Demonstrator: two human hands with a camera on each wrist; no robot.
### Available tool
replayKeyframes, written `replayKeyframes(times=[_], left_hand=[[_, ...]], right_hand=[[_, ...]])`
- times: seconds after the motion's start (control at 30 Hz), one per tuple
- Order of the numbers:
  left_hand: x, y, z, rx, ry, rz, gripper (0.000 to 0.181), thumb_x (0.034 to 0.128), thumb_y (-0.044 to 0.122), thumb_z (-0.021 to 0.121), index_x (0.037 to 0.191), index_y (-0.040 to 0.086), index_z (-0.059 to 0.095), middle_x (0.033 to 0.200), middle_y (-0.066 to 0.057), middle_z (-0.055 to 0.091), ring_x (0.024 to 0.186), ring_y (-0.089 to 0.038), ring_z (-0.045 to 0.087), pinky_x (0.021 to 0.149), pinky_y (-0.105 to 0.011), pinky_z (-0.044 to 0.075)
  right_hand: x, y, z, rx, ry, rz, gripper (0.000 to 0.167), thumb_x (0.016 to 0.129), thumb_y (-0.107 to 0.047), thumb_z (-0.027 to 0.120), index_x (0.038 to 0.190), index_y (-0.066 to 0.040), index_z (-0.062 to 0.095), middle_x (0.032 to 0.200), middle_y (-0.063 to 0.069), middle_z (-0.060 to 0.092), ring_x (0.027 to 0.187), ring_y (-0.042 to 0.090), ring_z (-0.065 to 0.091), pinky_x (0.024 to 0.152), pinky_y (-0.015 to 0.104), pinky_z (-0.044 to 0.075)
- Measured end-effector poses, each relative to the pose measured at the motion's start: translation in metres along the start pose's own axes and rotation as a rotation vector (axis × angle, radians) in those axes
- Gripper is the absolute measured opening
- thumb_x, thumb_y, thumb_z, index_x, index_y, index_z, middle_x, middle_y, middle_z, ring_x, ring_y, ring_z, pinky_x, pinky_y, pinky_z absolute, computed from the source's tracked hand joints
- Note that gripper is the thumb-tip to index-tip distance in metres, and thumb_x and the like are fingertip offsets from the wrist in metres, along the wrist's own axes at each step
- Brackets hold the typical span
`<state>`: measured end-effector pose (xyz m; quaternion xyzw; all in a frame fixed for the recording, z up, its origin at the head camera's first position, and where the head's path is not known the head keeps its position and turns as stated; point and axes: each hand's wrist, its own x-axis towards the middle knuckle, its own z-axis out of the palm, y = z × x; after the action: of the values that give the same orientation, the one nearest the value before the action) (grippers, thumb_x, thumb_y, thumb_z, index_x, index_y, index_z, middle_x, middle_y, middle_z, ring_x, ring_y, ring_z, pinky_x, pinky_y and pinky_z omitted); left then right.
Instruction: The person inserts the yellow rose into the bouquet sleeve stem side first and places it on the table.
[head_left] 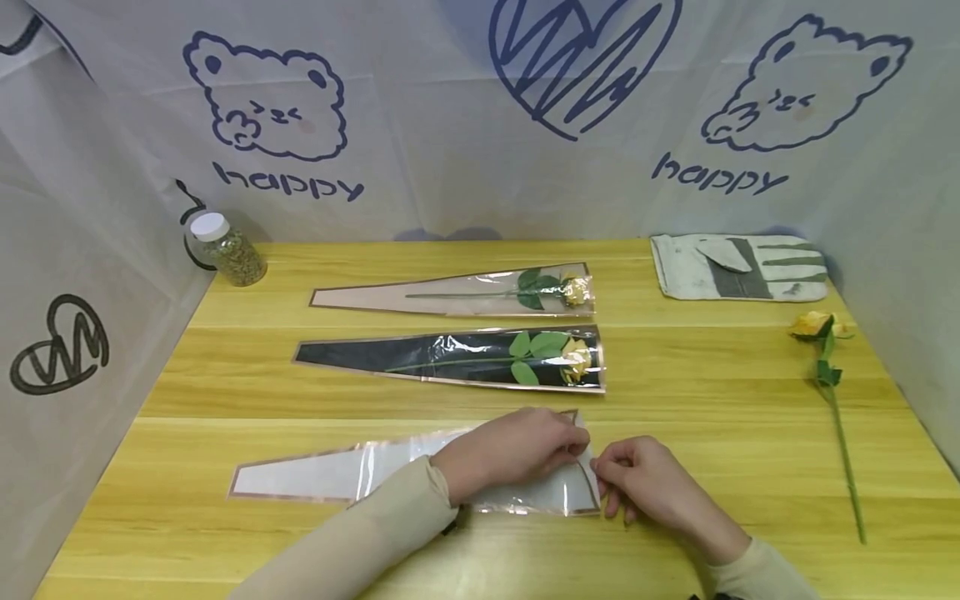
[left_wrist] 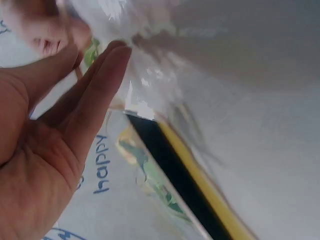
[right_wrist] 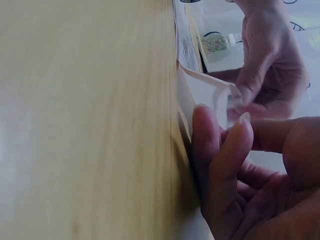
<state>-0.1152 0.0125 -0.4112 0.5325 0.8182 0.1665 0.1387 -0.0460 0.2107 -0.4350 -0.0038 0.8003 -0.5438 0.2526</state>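
A white single-flower sleeve (head_left: 300,476) with a brown border and a clear film front lies nearest me, its wide end to the right. At that end my left hand (head_left: 517,446) pinches the film near the upper corner. Opposite it, my right hand (head_left: 652,483) pinches the end edge between thumb and fingers. In the right wrist view the sleeve's white edge (right_wrist: 205,92) stands up off the table between both hands. The left wrist view has the left hand (left_wrist: 55,120) at the crinkled film (left_wrist: 150,75); its fingertips are partly hidden.
Beyond lie a black sleeve (head_left: 352,356) and a pale pink sleeve (head_left: 360,298), each holding a yellow rose. A loose yellow rose (head_left: 842,433) lies at the right. Behind it is a work glove (head_left: 675,271). A lidded jar (head_left: 238,257) stands back left, near the printed cloth walls (head_left: 420,108).
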Motion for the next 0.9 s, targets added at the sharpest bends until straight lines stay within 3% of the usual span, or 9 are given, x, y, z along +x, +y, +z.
replayKeyframes(times=[0.2, 0.4, 0.53, 0.63, 0.9], left_hand=[[0.0, 0.0, -0.006, 0.065, -0.058, -0.013, 0.008, 0.0969, 0.016, 0.063, 0.089, 0.017, 0.066, 0.072, 0.009, 0.056, 0.062, -0.003, 0.049, 0.058, -0.016, 0.041], [0.001, 0.003, -0.003, 0.072, -0.08, -0.014, 0.012, 0.0919, 0.013, 0.066, 0.101, 0.018, 0.073, 0.07, 0.01, 0.054, 0.061, -0.003, 0.048, 0.056, -0.016, 0.04], [0.001, 0.002, -0.001, 0.058, -0.059, 0.008, 0.005, 0.0924, 0.013, 0.065, 0.091, 0.016, 0.069, 0.068, 0.01, 0.051, 0.06, -0.003, 0.047, 0.057, -0.016, 0.039], [0.0, -0.001, -0.001, 0.03, -0.038, 0.032, 0.012, 0.0936, 0.011, 0.064, 0.082, 0.016, 0.062, 0.069, 0.01, 0.051, 0.061, -0.003, 0.047, 0.058, -0.015, 0.04], [-0.003, -0.008, -0.004, -0.036, -0.013, 0.065, 0.014, 0.0945, 0.009, 0.063, 0.083, 0.016, 0.058, 0.071, 0.009, 0.051, 0.063, -0.002, 0.048, 0.06, -0.014, 0.04]], right_hand=[[-0.003, -0.001, 0.0, -0.029, 0.011, 0.009, 0.025, 0.097, -0.014, 0.059, 0.076, -0.001, 0.064, 0.064, 0.007, 0.062, 0.052, 0.02, 0.06, 0.043, 0.033, 0.05], [-0.003, 0.002, 0.001, 0.021, 0.028, 0.013, 0.022, 0.095, -0.007, 0.055, 0.078, 0.003, 0.065, 0.064, 0.009, 0.063, 0.055, 0.019, 0.062, 0.049, 0.036, 0.055], [-0.002, 0.004, 0.0, 0.048, 0.027, 0.016, 0.021, 0.094, -0.006, 0.054, 0.079, 0.004, 0.064, 0.065, 0.01, 0.064, 0.056, 0.02, 0.064, 0.051, 0.036, 0.055], [-0.002, 0.004, 0.0, 0.052, 0.021, 0.022, 0.021, 0.095, -0.008, 0.055, 0.08, 0.004, 0.064, 0.066, 0.01, 0.064, 0.056, 0.022, 0.064, 0.051, 0.036, 0.055], [-0.002, 0.005, -0.003, 0.018, 0.016, 0.027, 0.02, 0.094, -0.009, 0.056, 0.079, 0.002, 0.063, 0.065, 0.008, 0.063, 0.052, 0.021, 0.063, 0.048, 0.035, 0.053]])
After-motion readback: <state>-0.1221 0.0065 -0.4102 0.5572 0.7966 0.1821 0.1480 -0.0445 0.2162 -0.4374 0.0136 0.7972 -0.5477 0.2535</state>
